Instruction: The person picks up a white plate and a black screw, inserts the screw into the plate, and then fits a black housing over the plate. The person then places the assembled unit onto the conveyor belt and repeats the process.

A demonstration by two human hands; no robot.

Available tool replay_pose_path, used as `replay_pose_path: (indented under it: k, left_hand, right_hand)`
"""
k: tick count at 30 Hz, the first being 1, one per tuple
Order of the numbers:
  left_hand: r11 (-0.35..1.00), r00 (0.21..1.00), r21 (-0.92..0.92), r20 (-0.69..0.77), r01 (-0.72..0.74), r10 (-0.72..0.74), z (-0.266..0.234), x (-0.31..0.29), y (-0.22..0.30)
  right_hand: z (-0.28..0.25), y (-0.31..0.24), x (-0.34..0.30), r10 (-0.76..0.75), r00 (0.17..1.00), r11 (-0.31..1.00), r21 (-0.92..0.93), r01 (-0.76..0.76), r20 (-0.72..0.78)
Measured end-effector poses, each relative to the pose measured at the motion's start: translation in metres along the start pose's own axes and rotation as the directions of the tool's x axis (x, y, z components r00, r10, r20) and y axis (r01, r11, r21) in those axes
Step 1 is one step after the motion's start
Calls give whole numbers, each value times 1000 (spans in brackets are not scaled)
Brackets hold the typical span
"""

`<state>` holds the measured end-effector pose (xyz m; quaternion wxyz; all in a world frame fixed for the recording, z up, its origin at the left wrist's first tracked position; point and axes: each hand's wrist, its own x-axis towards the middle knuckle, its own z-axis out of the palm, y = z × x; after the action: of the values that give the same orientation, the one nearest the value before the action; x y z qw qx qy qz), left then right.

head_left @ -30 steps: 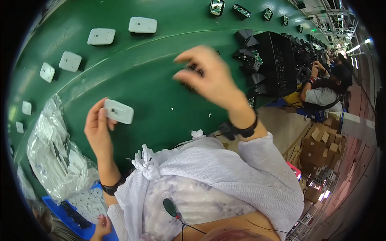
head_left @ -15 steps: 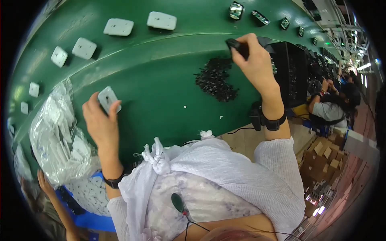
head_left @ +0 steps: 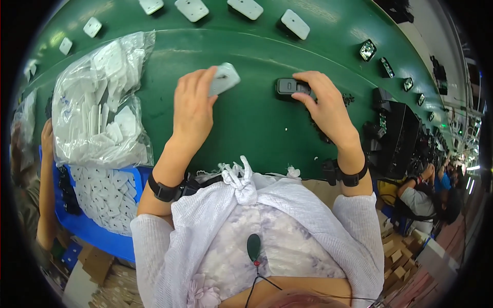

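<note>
Edges of white plate and black case behind hands

Left grip holds tilted white cover; right grip pinches black casing, pieces apart, green surface between. Left: clear bag of white parts, blue bin nearer. Far: loose white plates. Right: black box.
</note>
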<state>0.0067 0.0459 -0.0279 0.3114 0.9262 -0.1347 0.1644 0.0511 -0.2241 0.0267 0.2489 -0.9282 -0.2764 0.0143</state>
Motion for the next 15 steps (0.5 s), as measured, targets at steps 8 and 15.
replay_pose_path:
  k: [8, 15]
  left_hand:
    - [925, 999, -377, 16, 38, -34, -4, -6, 5]
    - [937, 998, -348, 69, 33, -9, -5, -11, -2]
  right_hand:
    - [41, -45, 31, -266, 941, 955, 77, 287, -207]
    - [59, -52, 36, -327, 929, 942, 10, 334, -174]
